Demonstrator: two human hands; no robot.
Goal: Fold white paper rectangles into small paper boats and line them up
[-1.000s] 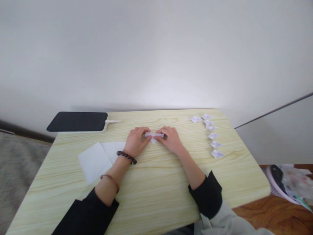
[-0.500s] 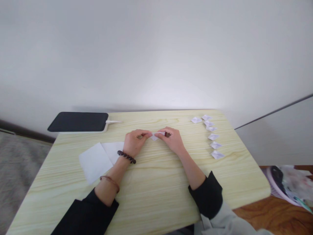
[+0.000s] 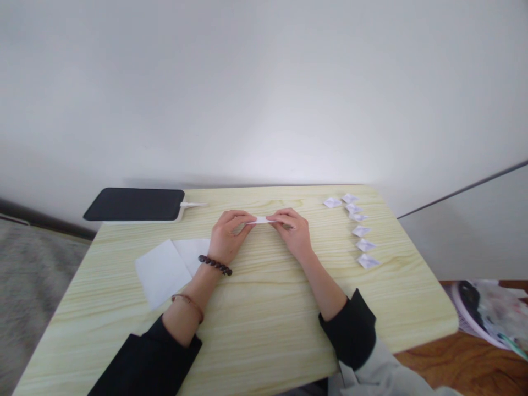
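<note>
A small folded piece of white paper [image 3: 261,220] is held level between my two hands near the middle of the table. My left hand [image 3: 228,234] pinches its left end between thumb and fingers. At the other end, my right hand [image 3: 293,231] pinches it the same way. Fingertips hide both ends of the paper, and only a narrow strip shows between them. Left of my left hand lie flat white paper sheets [image 3: 163,272], partly covered by that hand and wrist. Several small folded paper boats [image 3: 365,245] stand in a rough column to the right.
A dark-screened phone-like device [image 3: 135,204] with a white cable [image 3: 193,204] lies at the table's back left. The wood-grain table [image 3: 264,324] meets a white wall [image 3: 264,93] behind. On the floor at right stands a bin [image 3: 466,319] with plastic bags in it.
The folded paper has turned from a downward-pointing shape to a thin level strip. Both hands' fingers have shifted to its ends, slightly higher in view.
</note>
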